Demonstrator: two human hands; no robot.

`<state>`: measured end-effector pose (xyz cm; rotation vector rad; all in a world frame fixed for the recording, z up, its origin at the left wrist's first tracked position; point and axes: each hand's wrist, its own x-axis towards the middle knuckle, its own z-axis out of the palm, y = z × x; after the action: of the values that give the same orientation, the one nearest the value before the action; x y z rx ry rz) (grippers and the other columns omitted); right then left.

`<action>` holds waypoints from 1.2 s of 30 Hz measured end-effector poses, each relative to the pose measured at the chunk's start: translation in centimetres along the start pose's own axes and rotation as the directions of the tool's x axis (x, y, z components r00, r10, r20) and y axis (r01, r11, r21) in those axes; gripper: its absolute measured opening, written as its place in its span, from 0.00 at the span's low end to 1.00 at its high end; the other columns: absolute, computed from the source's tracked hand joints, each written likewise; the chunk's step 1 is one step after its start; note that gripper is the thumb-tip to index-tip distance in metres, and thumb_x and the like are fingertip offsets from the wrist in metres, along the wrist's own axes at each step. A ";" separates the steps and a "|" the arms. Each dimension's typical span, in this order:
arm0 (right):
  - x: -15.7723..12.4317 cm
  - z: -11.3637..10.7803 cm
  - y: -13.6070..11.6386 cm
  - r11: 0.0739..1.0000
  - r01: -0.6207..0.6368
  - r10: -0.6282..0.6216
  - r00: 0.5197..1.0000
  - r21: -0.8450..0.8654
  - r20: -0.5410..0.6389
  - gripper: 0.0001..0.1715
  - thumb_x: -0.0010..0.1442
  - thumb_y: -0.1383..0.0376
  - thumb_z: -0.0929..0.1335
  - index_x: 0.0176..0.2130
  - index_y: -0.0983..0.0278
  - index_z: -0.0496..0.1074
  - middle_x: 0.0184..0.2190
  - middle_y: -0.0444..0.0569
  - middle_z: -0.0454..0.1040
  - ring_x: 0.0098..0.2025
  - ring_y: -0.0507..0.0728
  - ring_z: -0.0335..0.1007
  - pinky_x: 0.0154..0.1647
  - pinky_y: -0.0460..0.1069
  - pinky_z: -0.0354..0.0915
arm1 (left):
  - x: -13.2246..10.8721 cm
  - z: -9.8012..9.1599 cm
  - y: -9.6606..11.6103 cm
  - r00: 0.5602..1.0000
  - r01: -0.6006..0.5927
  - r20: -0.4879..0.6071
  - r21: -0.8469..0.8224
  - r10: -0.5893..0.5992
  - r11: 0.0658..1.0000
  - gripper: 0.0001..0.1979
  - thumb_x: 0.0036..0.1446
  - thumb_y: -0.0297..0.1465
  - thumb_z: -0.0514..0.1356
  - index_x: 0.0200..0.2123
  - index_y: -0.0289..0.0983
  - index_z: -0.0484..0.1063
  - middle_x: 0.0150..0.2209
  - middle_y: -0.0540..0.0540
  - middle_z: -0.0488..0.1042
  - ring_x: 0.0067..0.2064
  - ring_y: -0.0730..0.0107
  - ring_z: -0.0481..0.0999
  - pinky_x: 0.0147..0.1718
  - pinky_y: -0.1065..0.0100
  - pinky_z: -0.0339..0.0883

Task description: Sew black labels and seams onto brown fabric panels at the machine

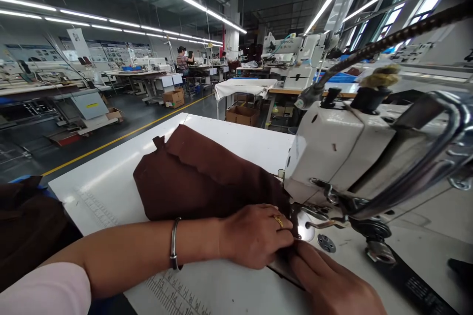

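A piece of brown fabric (192,177) lies on the white sewing table (111,182) and runs under the head of a white sewing machine (343,152). My left hand (254,234), with a ring and a metal bangle on the wrist, presses its closed fingers on the fabric's edge just left of the presser foot (308,224). My right hand (332,280) lies close behind it, its fingers pinching the same edge of cloth. The fingertips of both hands meet at the fabric in front of the needle.
A ruler scale (173,295) is printed along the table's front edge. More brown cloth (25,226) is heaped at my left. Across the aisle with a yellow floor line (121,135) stand other sewing stations, cardboard boxes (242,114) and a seated person (182,61).
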<state>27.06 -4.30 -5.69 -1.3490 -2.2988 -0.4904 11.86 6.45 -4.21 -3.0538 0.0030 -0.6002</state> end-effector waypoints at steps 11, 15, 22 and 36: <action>0.2 -0.6 0.1 1.000 -0.029 0.028 0.997 0.011 0.074 0.17 0.51 0.76 0.54 0.32 0.63 0.66 0.33 0.48 0.69 0.37 0.53 0.68 0.31 0.44 0.66 | -0.3 0.1 -0.2 1.000 -0.006 0.005 0.033 0.006 0.999 0.08 0.56 0.22 0.48 0.33 0.32 0.67 0.35 0.47 0.70 0.43 0.69 0.64 0.43 0.69 0.60; 0.3 -1.0 0.4 0.999 -0.040 0.040 0.999 0.018 -0.034 0.16 0.51 0.75 0.53 0.28 0.62 0.65 0.29 0.46 0.70 0.32 0.54 0.69 0.26 0.45 0.67 | 0.0 0.0 0.1 0.999 0.030 -0.028 -0.003 -0.030 1.000 0.10 0.58 0.25 0.48 0.30 0.33 0.68 0.30 0.48 0.69 0.34 0.71 0.64 0.35 0.71 0.60; -1.0 -0.9 1.7 0.984 -0.175 0.176 0.984 0.046 -0.033 0.16 0.55 0.72 0.54 0.35 0.61 0.65 0.36 0.45 0.71 0.34 0.49 0.69 0.33 0.41 0.67 | 0.5 0.1 0.0 0.986 0.135 -0.078 -0.164 -0.149 0.977 0.15 0.58 0.29 0.49 0.27 0.30 0.71 0.27 0.46 0.69 0.31 0.75 0.64 0.41 0.72 0.61; -0.6 -1.1 1.0 0.982 -0.170 0.178 0.977 0.080 -0.117 0.16 0.55 0.72 0.55 0.34 0.62 0.69 0.36 0.45 0.72 0.37 0.51 0.69 0.34 0.44 0.68 | 0.0 -0.2 0.1 0.999 0.040 -0.023 -0.073 -0.042 0.997 0.13 0.58 0.28 0.47 0.28 0.35 0.71 0.28 0.48 0.69 0.34 0.72 0.63 0.33 0.70 0.60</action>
<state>28.40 -4.86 -4.98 -1.4292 -2.0572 -0.4209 11.77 6.36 -4.07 -3.1230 -0.0386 -0.6545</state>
